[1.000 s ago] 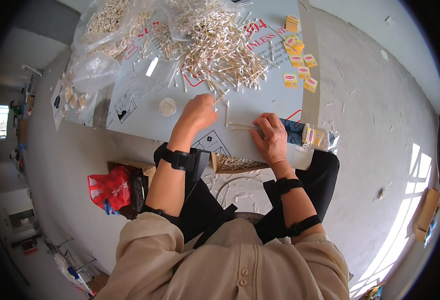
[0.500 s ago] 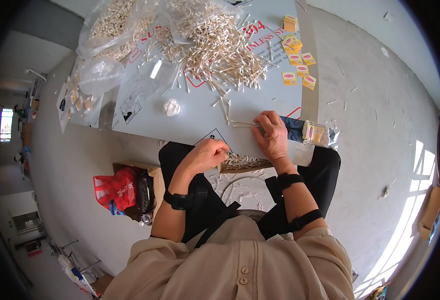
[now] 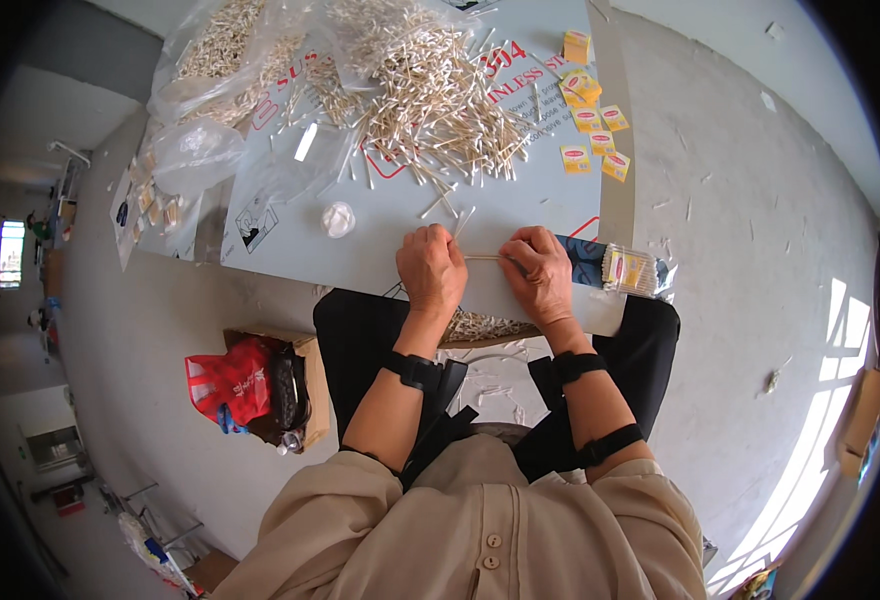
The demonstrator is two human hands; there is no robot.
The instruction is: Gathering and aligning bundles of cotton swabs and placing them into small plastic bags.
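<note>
Both hands rest at the near edge of the metal-sheet tabletop (image 3: 360, 255). My right hand (image 3: 540, 272) is closed in a pinch on cotton swabs (image 3: 482, 257), which stick out leftward from its fingertips. My left hand (image 3: 432, 268) has its fingers curled together at the other end of these swabs; what lies inside them is hidden. Just beyond it are loose swabs (image 3: 464, 220). Right of my right hand, a dark blue strip (image 3: 582, 260) leads to a clear pack of swabs with a yellow label (image 3: 632, 268).
A large heap of cotton swabs (image 3: 440, 100) covers the far middle, beside plastic bags of swabs (image 3: 220, 60). Small yellow cards (image 3: 587, 120) lie at the right. A white round item (image 3: 338, 219) sits at left. Below the edge is an open box of swabs (image 3: 485, 326); a red bag (image 3: 235, 380) stands lower left.
My left hand has risen from the box below the table edge onto the tabletop, close to the swabs at my right hand. My right hand has stayed nearly in place.
</note>
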